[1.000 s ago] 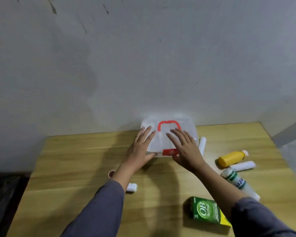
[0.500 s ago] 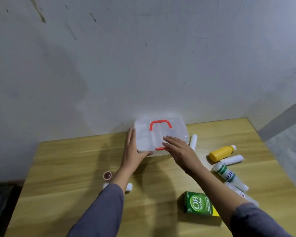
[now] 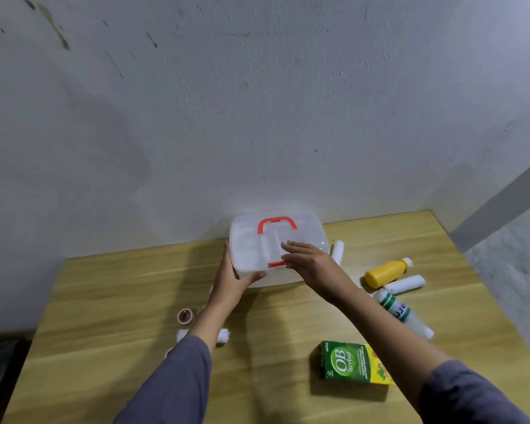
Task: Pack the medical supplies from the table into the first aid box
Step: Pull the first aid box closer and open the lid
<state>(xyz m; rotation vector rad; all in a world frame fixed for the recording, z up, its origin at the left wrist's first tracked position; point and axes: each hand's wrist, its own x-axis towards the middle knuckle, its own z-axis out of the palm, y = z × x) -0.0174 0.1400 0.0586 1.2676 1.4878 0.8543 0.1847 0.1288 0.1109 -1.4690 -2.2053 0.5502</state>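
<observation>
On the worktop [image 3: 104, 301], your left sleeve [image 3: 178, 381] covers the middle of a white roll [image 3: 224, 335] beside the small red-centred tape roll [image 3: 185, 316]. Your left hand [image 3: 230, 281] grips the first aid box [image 3: 248, 249] by its left front corner; most fingers are hidden behind it. Your right hand [image 3: 311, 264] lies flat, fingers spread, on the closed lid over the red latch [image 3: 277, 264]. Farther right, the bottles' labels are blurred
</observation>
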